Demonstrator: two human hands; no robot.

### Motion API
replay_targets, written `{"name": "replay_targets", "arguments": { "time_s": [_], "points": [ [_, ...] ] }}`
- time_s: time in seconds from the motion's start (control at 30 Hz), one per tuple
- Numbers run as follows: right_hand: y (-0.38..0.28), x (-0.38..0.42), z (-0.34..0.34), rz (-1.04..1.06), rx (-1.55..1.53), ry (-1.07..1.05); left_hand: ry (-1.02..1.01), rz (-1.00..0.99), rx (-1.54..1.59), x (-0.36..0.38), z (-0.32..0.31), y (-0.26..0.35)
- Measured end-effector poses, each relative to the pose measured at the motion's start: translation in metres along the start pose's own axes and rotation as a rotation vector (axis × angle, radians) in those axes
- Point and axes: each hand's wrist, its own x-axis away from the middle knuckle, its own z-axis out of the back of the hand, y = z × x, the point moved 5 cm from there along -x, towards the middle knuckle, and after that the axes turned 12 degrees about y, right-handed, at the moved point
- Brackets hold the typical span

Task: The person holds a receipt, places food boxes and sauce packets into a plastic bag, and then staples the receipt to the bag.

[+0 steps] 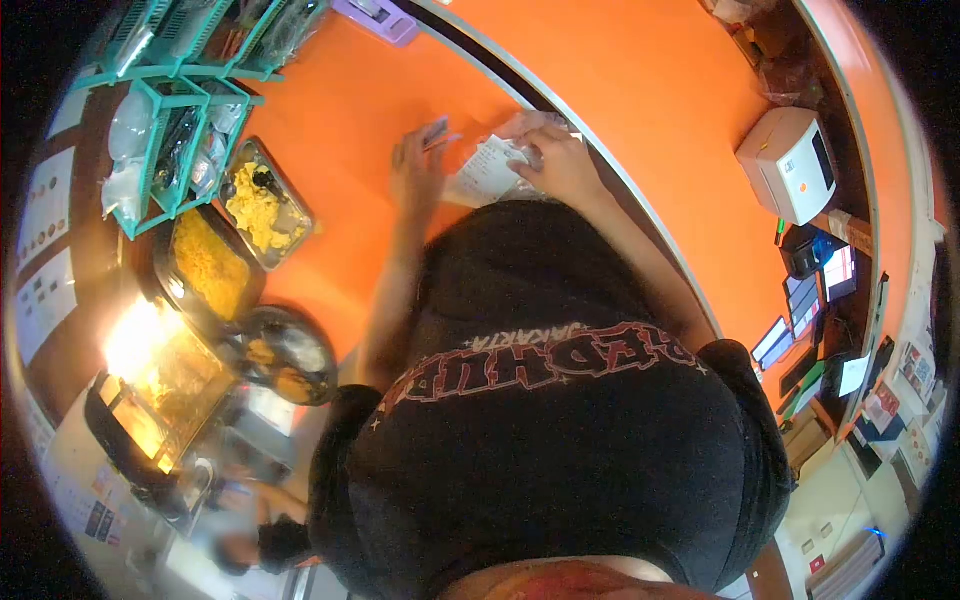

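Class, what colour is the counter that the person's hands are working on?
Orange counter, clearest in the head view.

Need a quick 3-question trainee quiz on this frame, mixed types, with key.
1. True or false: the left hand rests in the metal tray of yellow food.
2. What lies under the right hand? A) paper slip B) spoon C) phone
3. Fill in: the white printer stands on the ___ counter.

Key: 1 false; 2 A, the paper slip; 3 orange.
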Motion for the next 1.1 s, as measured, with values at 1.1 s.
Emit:
{"name": "replay_targets", "arguments": {
  "time_s": [1.1],
  "points": [
    [0.114, -0.023, 0.225, -0.120, 0.433, 1.010, -0.749, 0.461, 0.724, 0.014, -0.168, 0.085]
  ]
}}
